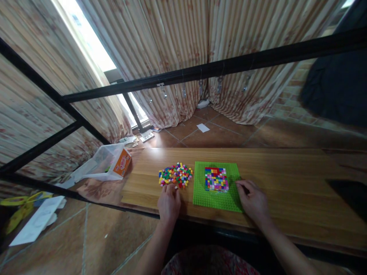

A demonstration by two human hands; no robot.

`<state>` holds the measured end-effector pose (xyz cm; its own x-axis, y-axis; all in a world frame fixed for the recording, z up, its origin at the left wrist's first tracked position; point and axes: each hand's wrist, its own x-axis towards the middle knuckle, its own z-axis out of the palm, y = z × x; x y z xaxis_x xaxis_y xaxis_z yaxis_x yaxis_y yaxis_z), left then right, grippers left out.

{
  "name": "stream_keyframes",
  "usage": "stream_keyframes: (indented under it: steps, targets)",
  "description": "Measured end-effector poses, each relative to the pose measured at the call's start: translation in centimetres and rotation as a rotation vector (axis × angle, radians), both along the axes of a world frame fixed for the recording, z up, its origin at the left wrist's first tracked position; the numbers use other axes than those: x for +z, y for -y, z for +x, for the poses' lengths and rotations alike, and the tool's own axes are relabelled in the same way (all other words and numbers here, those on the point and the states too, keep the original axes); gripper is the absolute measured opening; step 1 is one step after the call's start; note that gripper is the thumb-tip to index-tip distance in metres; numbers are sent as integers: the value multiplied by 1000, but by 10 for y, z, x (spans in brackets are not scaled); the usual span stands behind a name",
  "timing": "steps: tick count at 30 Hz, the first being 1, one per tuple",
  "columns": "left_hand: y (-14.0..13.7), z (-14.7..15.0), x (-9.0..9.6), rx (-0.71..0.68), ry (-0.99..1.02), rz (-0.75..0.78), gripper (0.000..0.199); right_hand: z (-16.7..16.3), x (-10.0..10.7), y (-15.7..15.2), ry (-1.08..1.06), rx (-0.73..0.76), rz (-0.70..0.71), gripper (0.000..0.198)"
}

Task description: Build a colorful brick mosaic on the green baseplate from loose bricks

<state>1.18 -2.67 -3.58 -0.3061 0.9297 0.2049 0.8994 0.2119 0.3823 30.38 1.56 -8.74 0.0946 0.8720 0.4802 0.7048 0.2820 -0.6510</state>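
My left hand (169, 203) is at the near edge of a pile of small coloured toy bricks (176, 173), its fingers curled together. Whatever its fingertips grip is too small to make out. To the right of the pile lies a green studded baseplate (218, 201). A square block of many-coloured bricks (216, 179) stands on this plate, a little above its middle. My right hand (254, 200) rests at the plate's right edge, thumb and fingers bent inward. I cannot make out whether a brick or the plate's rim is between them.
All of this lies on a long wooden table (292, 183). A clear plastic bin (106, 164) with an orange label stands to its left. A black bar (183, 76) crosses beyond the table, before striped curtains (172, 38). A dark flat object (346, 194) lies far right.
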Motion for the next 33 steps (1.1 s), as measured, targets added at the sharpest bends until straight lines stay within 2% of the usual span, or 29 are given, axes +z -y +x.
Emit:
stream_keyframes:
  steps: [3,6,9,12,15,19,23,33]
  targets:
    - [-4,0,4,-5,-46,-83,16,0,1,0,-8,12,-9,25]
    - [-5,2,5,0,-26,-84,17,0,4,0,-19,12,-20,24]
    - [-4,8,6,-41,114,-30,12,-1,5,1,-16,9,-25,24]
    - [-1,22,8,-167,327,10,11,-1,5,0,-20,6,-32,24]
    - [-2,41,12,-285,434,34,11,-1,3,0,-24,-1,-28,25]
    - [-9,64,17,-392,430,61,12,-2,4,0,-28,-5,-24,24]
    - [-15,77,17,-444,399,81,15,-3,8,1,-36,-1,-38,24]
    - [-20,86,10,-384,326,108,11,-5,14,3,-70,6,-41,23]
